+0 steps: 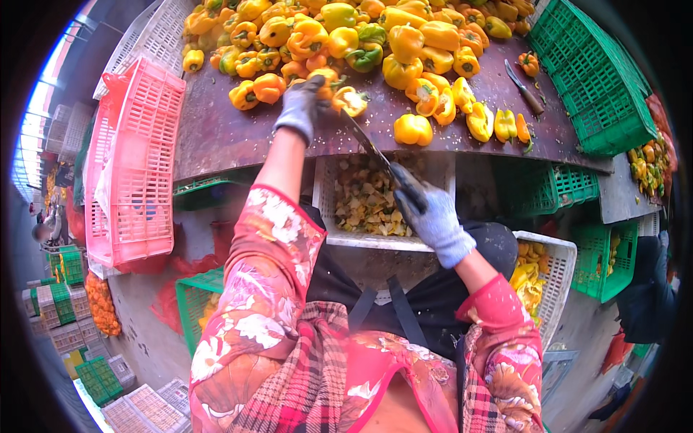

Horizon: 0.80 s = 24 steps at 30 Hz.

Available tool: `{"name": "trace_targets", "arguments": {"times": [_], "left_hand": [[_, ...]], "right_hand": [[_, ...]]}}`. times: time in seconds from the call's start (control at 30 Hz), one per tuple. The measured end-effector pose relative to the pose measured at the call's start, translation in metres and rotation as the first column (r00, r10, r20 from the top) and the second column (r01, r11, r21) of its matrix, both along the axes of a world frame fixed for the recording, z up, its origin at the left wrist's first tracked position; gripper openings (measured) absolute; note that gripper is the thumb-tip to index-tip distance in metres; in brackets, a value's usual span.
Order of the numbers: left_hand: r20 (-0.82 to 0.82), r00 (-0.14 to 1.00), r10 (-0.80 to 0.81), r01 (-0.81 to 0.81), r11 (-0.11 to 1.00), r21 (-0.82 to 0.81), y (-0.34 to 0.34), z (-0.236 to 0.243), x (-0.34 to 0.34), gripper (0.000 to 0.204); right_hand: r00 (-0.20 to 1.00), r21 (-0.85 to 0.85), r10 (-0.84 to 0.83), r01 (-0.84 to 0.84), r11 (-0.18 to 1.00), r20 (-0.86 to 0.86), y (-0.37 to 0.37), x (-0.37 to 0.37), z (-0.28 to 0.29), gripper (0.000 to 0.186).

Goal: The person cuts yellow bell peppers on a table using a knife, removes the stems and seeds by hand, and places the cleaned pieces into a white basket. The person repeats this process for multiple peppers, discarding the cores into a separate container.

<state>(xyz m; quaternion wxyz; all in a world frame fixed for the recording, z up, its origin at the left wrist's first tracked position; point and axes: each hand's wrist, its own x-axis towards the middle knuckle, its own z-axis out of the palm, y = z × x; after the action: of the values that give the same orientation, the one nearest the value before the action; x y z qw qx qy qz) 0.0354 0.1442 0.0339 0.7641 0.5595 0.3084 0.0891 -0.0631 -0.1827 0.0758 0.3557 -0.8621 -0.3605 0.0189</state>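
My left hand (pixel 300 110), in a pale glove with dark fingers, is closed on a yellow bell pepper (pixel 328 81) at the near edge of the pile. Just right of it shows a cut pepper (pixel 351 102) with its pale inside exposed. The knife (pixel 364 137) reaches up to that cut piece, its blade tip touching or very near it. Its dark handle is gripped by my right hand (pixel 433 220), gloved the same way, above a white crate (pixel 390 242) of pepper scraps. Whole yellow and orange peppers (pixel 307 40) are heaped beyond both hands.
On the dark table (pixel 238 144), halved peppers (pixel 480 121) and a second knife (pixel 524 88) lie to the right. A pink crate (pixel 133 166) flanks the left; a green crate (pixel 595 72) stands at right. Beside my legs, another white crate (pixel 559 281) holds yellow pieces.
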Motion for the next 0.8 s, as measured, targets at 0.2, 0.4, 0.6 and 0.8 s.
{"name": "trace_targets", "arguments": {"times": [0.2,0.4,0.6,0.8], "left_hand": [[-0.109,0.989,-0.102,0.081,0.980,-0.181,-0.001,0.017,-0.072,0.037],[-0.085,0.995,0.043,0.018,0.794,0.607,-0.022,-0.014,-0.074,0.041],[0.078,0.992,0.097,-0.124,0.798,0.589,-0.007,-0.032,-0.063,0.021],[0.052,0.998,-0.022,-0.001,0.915,0.403,0.004,-0.040,-0.074,0.030]], "right_hand": [[0.964,0.110,-0.168,0.194,0.975,-0.207,0.017,0.050,-0.025,0.035],[0.891,0.206,-0.213,0.314,0.927,-0.400,0.006,0.078,-0.013,0.036],[0.850,0.219,-0.190,0.331,0.918,-0.492,-0.002,0.035,0.013,0.037],[0.905,0.310,-0.051,0.197,0.930,-0.423,0.025,0.013,0.009,0.041]]}}
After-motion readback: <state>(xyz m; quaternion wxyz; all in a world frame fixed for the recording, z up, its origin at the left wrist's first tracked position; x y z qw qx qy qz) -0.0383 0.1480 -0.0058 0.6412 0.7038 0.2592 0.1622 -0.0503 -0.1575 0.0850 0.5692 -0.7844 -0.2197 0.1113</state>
